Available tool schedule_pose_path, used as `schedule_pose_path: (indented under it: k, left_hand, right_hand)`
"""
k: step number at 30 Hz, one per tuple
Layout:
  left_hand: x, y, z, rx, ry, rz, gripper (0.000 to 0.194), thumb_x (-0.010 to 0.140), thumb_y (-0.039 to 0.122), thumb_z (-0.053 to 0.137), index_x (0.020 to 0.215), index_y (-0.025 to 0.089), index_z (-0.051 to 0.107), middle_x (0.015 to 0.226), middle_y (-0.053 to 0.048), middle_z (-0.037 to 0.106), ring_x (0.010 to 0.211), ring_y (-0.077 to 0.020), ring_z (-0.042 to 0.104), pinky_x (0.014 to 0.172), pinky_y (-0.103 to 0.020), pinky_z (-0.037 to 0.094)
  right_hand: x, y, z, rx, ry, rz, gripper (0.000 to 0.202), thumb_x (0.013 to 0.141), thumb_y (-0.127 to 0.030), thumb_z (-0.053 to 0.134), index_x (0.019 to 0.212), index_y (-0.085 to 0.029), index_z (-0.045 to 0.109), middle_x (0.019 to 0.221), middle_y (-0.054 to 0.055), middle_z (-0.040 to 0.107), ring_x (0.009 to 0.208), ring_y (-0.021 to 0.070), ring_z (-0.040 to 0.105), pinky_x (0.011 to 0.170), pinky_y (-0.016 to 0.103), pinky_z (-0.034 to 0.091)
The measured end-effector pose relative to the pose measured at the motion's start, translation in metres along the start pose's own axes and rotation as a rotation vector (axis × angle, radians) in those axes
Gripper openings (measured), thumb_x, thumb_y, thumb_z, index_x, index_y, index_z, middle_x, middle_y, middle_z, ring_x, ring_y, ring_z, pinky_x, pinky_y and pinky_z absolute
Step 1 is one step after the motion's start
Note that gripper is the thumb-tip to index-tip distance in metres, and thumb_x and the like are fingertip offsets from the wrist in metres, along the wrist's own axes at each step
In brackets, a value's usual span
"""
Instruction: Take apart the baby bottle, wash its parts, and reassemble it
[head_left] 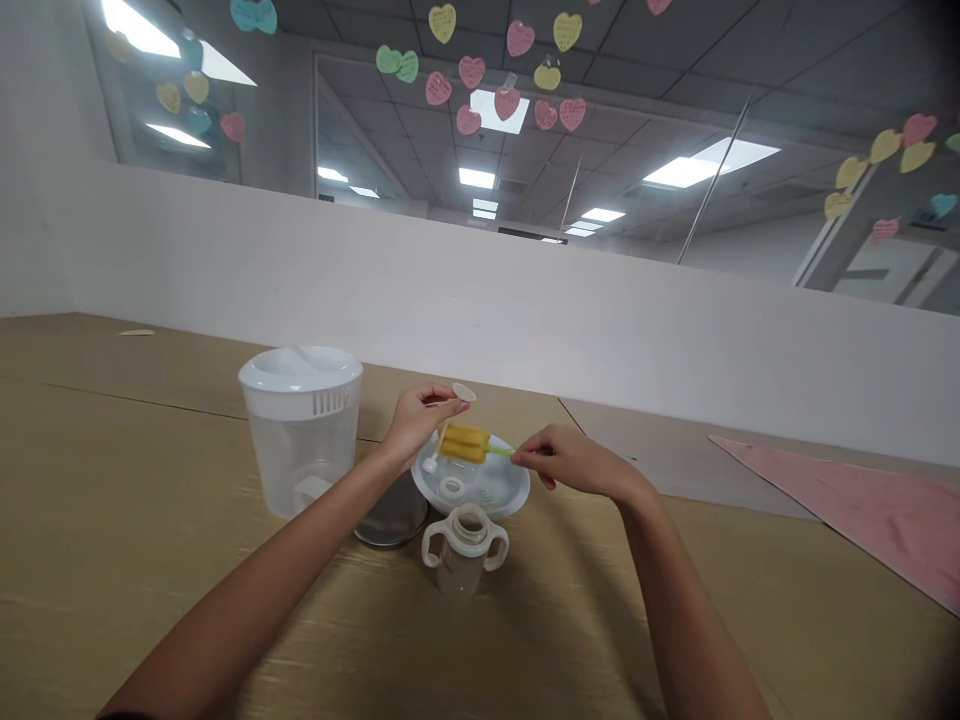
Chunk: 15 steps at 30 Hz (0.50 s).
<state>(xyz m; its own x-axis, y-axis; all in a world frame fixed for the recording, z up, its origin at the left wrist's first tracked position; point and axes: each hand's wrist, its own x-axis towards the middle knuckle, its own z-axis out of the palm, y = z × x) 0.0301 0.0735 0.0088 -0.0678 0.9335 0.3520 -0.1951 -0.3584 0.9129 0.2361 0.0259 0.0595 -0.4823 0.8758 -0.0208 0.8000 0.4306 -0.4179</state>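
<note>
My left hand point(421, 422) pinches a small translucent silicone straw top point(464, 393), its round disc showing above the fingertips. A thin straw hangs below with a white weighted end point(430, 464). My right hand point(559, 460) is closed on the thin green handle of a yellow sponge brush point(463, 443). The sponge head is close beside the straw; I cannot tell whether they touch. Both are above a white bowl point(519, 493), where a white ring-shaped part point(451, 488) shows. In front of the bowl stands a clear two-handled baby bottle point(461, 570), upright with no lid.
A tall translucent container with a white lid point(300, 375) stands to the left. Between it and the bowl is a dark round metal-rimmed object point(388, 518). A pink cloth point(847, 505) lies at the right. Behind the table rises a white wall point(450, 290) with windows above.
</note>
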Motion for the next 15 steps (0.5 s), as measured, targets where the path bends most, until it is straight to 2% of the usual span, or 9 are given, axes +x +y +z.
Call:
schedule_pose_path:
  k: [3, 5, 8, 12, 15]
  left_hand:
    - [-0.001, 0.0039, 0.0003, 0.009, 0.018, -0.023, 0.026, 0.051, 0.026, 0.076, 0.069, 0.013, 0.064, 0.076, -0.004, 0.067, 0.078, -0.0177, 0.06, 0.073, -0.029, 0.045]
    - [-0.0012, 0.005, 0.0, 0.01, 0.016, -0.022, 0.025, 0.051, 0.025, 0.076, 0.069, 0.013, 0.064, 0.077, -0.004, 0.067, 0.078, -0.0174, 0.06, 0.073, -0.028, 0.046]
    - [-0.0007, 0.0032, -0.0007, 0.001, 0.019, -0.031, 0.024, 0.051, 0.024, 0.076, 0.069, 0.013, 0.063, 0.076, -0.004, 0.067, 0.077, -0.0173, 0.061, 0.072, -0.028, 0.046]
    - [0.0002, -0.0003, -0.0009, 0.015, 0.004, -0.014, 0.024, 0.053, 0.025, 0.076, 0.069, 0.014, 0.063, 0.074, -0.003, 0.066, 0.077, -0.0162, 0.061, 0.073, -0.027, 0.045]
    - [-0.0002, 0.0011, -0.0003, 0.012, 0.008, -0.007, 0.023, 0.053, 0.024, 0.076, 0.068, 0.014, 0.062, 0.074, -0.002, 0.066, 0.077, -0.0155, 0.06, 0.072, -0.026, 0.045]
  right_hand:
    - [-0.0006, -0.0013, -0.0008, 0.01, 0.151, 0.025, 0.042, 0.082, -0.046, 0.037, 0.053, -0.016, 0.047, 0.052, -0.001, 0.047, 0.047, 0.0083, 0.034, 0.047, 0.023, 0.026]
    - [-0.0009, -0.0021, -0.0012, 0.009, 0.193, 0.046, 0.043, 0.082, -0.047, 0.037, 0.054, -0.016, 0.047, 0.051, -0.001, 0.047, 0.047, 0.0083, 0.034, 0.047, 0.023, 0.025]
    - [-0.0009, -0.0026, -0.0011, -0.001, 0.131, 0.036, 0.042, 0.081, -0.047, 0.039, 0.055, -0.016, 0.049, 0.051, -0.001, 0.047, 0.047, 0.0084, 0.034, 0.047, 0.023, 0.025]
    - [-0.0008, -0.0019, 0.0001, -0.026, -0.042, 0.002, 0.038, 0.079, -0.046, 0.044, 0.056, -0.016, 0.052, 0.049, -0.002, 0.046, 0.047, 0.0085, 0.035, 0.047, 0.023, 0.025]
    - [-0.0012, -0.0024, 0.0003, -0.018, -0.029, -0.005, 0.039, 0.079, -0.046, 0.043, 0.057, -0.015, 0.052, 0.05, -0.001, 0.047, 0.047, 0.0087, 0.036, 0.047, 0.023, 0.026]
